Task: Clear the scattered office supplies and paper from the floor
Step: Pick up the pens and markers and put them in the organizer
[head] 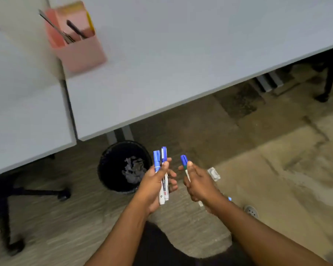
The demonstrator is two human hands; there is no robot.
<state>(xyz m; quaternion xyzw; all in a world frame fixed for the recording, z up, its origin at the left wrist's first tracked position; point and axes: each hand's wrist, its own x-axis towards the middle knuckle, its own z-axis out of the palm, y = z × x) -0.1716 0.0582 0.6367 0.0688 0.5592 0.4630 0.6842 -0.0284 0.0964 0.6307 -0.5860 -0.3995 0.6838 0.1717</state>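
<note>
My left hand grips two white whiteboard markers with blue caps, held upright above the floor. My right hand holds a thinner pen with a blue cap, also upright. The hands are close together, a little apart. On the carpet just right of my right hand lies a small clear plastic item. A small blue piece shows behind my right wrist. A pink desk organiser with pens and a ruler stands on the grey desk.
A black mesh waste bin with crumpled paper inside stands under the desk edge, left of my hands. A black office chair base is at the left. A round floor fitting sits at the right. A second desk adjoins on the left.
</note>
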